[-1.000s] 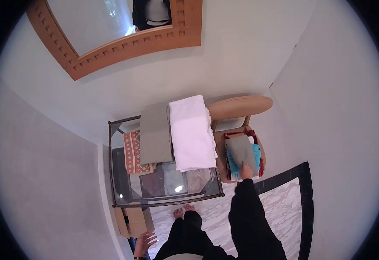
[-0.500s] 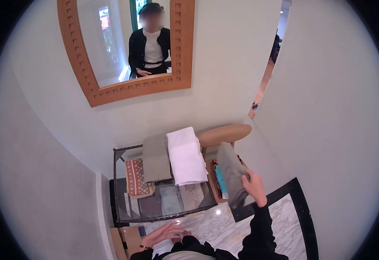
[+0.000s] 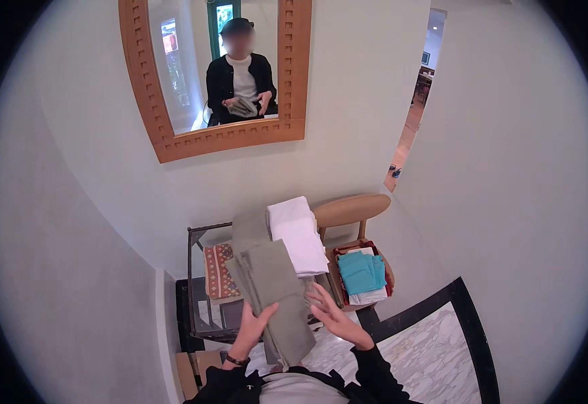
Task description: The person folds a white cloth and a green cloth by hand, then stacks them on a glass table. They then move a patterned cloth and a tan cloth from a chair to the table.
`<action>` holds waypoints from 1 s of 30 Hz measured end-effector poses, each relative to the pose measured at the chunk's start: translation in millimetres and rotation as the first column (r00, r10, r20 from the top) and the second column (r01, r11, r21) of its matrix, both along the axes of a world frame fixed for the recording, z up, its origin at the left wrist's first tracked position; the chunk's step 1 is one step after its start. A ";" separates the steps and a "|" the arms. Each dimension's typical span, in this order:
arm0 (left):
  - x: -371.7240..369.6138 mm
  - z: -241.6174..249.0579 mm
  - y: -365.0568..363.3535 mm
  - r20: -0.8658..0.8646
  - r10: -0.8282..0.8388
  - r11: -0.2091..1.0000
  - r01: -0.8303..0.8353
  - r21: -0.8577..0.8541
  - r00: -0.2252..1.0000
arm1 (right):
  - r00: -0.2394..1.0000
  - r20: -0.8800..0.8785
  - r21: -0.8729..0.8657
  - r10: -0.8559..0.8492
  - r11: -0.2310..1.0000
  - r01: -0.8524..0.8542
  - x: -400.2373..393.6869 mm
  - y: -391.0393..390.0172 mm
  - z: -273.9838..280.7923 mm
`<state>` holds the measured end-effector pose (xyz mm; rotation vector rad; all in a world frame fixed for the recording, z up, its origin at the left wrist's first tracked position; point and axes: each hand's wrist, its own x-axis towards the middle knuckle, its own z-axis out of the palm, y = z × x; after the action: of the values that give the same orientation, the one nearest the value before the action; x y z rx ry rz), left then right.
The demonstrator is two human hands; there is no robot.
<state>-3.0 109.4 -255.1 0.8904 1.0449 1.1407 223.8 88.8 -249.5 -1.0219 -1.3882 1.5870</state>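
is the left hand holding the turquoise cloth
No, the left hand holds the folded grey cloth, while the turquoise cloth lies on the stack on the chair.

A rectangular dark-framed glass table (image 3: 212,237) bears, left to right, folded orange-patterned cloth (image 3: 220,275), grey-green cloth (image 3: 250,226) and white cloth (image 3: 297,236).

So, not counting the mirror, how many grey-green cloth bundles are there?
2: the held bundle in the left hand, and the other bundle on the glass table, partly hidden behind it. More may be hidden underneath.
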 end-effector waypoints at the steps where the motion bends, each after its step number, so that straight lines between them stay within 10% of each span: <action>1: 6.4 0.4 -3.6 -0.096 0.002 0.989 0.012 0.146 0.995 | 1.000 0.010 0.101 -0.004 0.995 0.003 -10.5 -0.1 -4.5; 3: 18.4 0.4 -11.5 -0.283 0.050 0.906 0.076 0.416 0.958 | 1.000 0.024 0.295 -0.012 0.955 0.005 -37.2 -2.8 -21.5; 11: 14.5 13.2 -15.7 -0.482 0.072 0.866 0.186 0.465 0.873 | 0.974 -0.149 -0.014 -0.169 0.986 0.169 -68.8 -22.5 -24.0; 19: -45.3 31.8 -3.9 0.140 -0.055 0.996 0.063 -0.055 0.989 | 0.816 -0.377 -0.508 -0.438 0.835 0.213 -23.3 -21.1 0.6; 27: -57.0 -21.7 0.2 -0.505 -0.041 0.937 0.209 0.281 0.862 | 0.948 -0.186 -0.447 -0.259 0.881 0.153 -1.0 -22.6 27.6; 30: -1.7 21.1 -30.2 -0.051 -0.282 0.957 0.285 0.058 0.958 | 0.995 0.099 -0.081 0.000 0.997 0.008 -31.6 -23.8 27.9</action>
<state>-4.7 79.3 -234.0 1.0824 0.8837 0.9214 192.2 65.1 -221.5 -1.1644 -1.3964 1.6203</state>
